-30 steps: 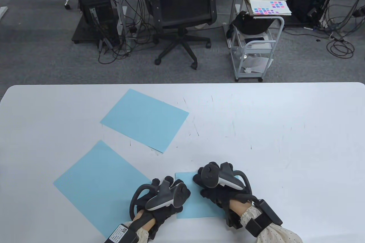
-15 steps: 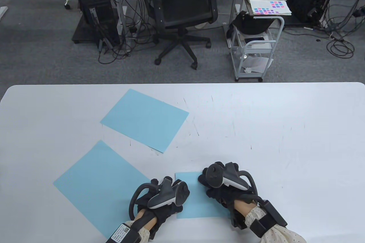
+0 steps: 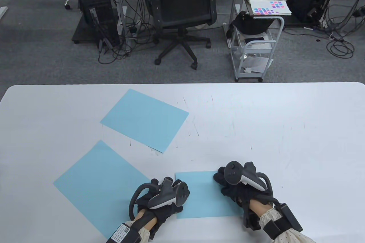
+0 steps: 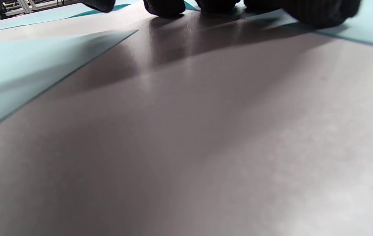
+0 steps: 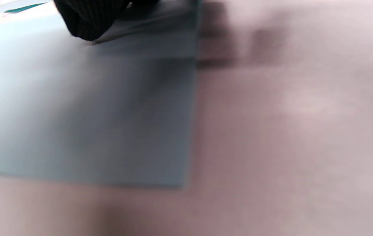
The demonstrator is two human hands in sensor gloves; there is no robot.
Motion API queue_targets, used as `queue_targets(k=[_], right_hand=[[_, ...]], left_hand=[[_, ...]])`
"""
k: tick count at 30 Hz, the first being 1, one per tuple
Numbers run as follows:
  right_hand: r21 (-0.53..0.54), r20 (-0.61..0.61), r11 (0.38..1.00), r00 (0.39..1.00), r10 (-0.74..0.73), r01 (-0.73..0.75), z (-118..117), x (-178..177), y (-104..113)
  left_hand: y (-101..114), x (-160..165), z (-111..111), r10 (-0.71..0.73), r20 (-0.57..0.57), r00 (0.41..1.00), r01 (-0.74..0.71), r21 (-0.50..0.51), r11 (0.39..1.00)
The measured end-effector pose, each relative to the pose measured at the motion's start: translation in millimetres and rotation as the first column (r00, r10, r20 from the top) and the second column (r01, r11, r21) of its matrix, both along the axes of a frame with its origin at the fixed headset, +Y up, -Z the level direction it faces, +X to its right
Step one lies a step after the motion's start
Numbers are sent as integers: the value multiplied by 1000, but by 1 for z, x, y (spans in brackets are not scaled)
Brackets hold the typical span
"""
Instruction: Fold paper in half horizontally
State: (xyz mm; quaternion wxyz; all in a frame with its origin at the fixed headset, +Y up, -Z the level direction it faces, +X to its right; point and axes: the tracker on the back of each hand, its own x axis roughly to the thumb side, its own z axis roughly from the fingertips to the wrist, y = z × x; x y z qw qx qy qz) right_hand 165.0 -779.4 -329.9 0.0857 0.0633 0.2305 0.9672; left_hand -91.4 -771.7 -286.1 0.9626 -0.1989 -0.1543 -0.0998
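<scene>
Change: my right hand (image 3: 236,181) has slid rightward along the folded paper (image 3: 204,196); a second ago it sat nearer the middle.
Left hand (image 3: 164,197): unmoved, fingertips (image 4: 163,6) pressing the paper's left end.
Right fingers (image 5: 88,19): flat on the paper, gripping nothing.
Paper: lower centre of the table (image 3: 285,129), long axis left-right, far edge level.
Other sheets (image 3: 145,119), (image 3: 99,183): left, untouched.
</scene>
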Motion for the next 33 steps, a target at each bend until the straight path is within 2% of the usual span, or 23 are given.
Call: queue_targets(k=[6,11,18,21,25,30,33], right_hand=[[-6,70,1000,997,-14,14,-2,21,0],[-9,78,1000,997,-21,22,0,27,-3],[50,-20,998,999,-33,34,17,20,13],[-6,-83,1000,996,-25,24,27,19,10],[-9,-106,1000,994,23,-24,32,19,2],[-27,-102,1000,995,-8,5,32,23,-1],[-27,-102,1000,995,-17,15,32,23,-2]], left_hand=[[0,0,0,1,0,1000,-1,-1,1000],[0,-1,0,3,0,1000,-3,-1,1000],[0,0,-1,0,1,1000,0,-3,1000],[0,0,-1,-6,5,1000,6,-1,1000],[3,5,-3,-33,19,999,33,1,999],[20,22,-9,-86,23,996,85,33,996],[29,36,-18,-53,25,998,53,15,999]])
